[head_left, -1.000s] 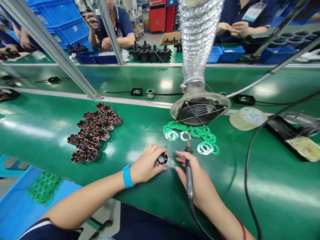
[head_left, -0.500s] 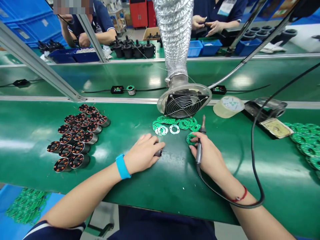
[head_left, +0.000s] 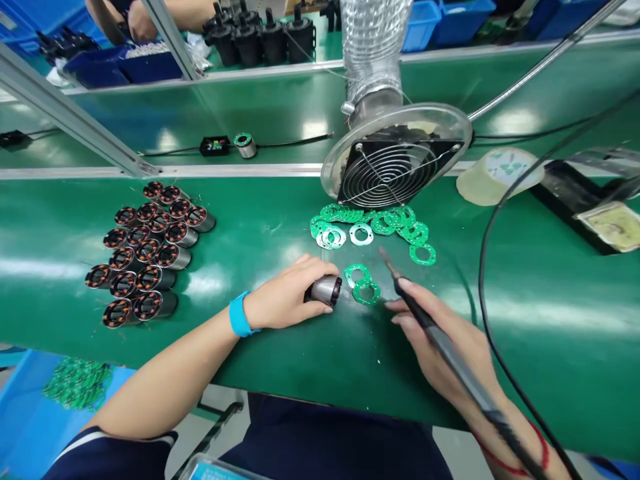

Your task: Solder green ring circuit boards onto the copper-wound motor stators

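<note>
My left hand (head_left: 285, 293) is closed round a small metal motor stator (head_left: 325, 290) lying on its side on the green bench. Two green ring-shaped circuit boards (head_left: 363, 283) lie just right of the stator. My right hand (head_left: 440, 340) holds a soldering iron (head_left: 430, 320); its tip points up and left toward the boards and hangs just above them. The fingers of that hand reach toward the nearer board.
A cluster of copper-wound stators (head_left: 145, 253) stands at the left. More green boards (head_left: 370, 227) lie under the fume extractor fan (head_left: 395, 167). A tape roll (head_left: 497, 175) and an iron stand (head_left: 595, 207) sit at the right. Black cable (head_left: 487, 293) loops across.
The stator now lies on its side in my left hand. My right hand came back with the iron, and two green boards now lie beside the stator. The camera tilted down.
</note>
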Motion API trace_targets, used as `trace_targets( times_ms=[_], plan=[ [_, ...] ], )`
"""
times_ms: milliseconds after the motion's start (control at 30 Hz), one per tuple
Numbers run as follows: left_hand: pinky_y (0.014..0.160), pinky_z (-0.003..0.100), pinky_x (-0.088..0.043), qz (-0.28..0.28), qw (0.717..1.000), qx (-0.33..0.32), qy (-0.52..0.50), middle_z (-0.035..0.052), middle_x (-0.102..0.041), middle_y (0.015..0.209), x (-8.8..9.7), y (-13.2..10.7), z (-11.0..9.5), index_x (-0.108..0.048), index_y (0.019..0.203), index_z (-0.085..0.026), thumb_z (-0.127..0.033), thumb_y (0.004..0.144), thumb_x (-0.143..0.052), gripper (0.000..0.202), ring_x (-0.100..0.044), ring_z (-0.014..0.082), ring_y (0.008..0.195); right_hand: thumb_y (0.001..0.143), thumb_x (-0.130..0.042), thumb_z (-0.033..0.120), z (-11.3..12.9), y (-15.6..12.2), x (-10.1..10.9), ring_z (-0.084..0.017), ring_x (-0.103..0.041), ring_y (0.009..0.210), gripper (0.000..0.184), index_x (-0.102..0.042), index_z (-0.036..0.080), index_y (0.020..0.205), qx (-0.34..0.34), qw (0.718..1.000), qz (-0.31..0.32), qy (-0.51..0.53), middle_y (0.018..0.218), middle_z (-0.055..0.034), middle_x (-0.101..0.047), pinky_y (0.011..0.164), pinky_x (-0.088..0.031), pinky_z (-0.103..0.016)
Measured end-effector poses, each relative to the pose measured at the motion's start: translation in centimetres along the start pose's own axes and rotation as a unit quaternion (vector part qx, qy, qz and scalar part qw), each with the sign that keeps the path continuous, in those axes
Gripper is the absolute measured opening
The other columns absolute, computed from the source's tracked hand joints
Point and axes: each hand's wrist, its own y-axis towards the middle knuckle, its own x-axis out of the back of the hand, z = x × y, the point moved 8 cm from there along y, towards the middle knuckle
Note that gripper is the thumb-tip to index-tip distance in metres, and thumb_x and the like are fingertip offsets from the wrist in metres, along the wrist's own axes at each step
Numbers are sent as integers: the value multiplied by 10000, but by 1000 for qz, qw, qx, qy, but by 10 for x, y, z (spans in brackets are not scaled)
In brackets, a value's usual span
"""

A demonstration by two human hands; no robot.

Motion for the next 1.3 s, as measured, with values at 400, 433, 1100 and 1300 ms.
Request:
trace_targets(
  times_ms=[400, 433, 1100, 1300],
  plan=[
    [846, 365, -434, -9, 999, -28, 32, 74, -603, 1049, -9, 3, -10, -486, 1101, -178, -237, 862, -584, 265, -520, 219, 954, 911, -576, 300, -32, -40, 5, -119, -571, 531, 142, -677, 245, 994, -150, 975, -19, 163, 731, -3, -636, 460, -477, -234],
    [844, 366, -433, -14, 999, -25, 34, 73, -603, 1044, -8, 3, -10, -486, 1099, -180, -242, 859, -586, 267, -520, 219, 944, 911, -574, 293, -31, -39, 3, -119, -573, 528, 144, -676, 247, 1002, -147, 976, -11, 160, 726, -1, -633, 458, -473, -234],
    [850, 376, -394, -57, 993, -16, 103, 86, -618, 1072, -12, 9, -8, -490, 1083, -174, -250, 896, -546, 209, -517, 220, 932, 898, -582, 263, -24, -35, 2, -116, -583, 520, 138, -694, 259, 978, -133, 981, 2, 140, 779, -10, -674, 501, -496, -259],
    [840, 370, -421, -68, 996, 0, 51, 68, -610, 1054, -2, 6, -5, -478, 1089, -189, -263, 856, -586, 267, -517, 216, 928, 889, -588, 274, -21, -38, 12, -134, -591, 515, 131, -705, 261, 945, -116, 984, -28, 129, 776, -20, -709, 545, -534, -298]
  ],
)
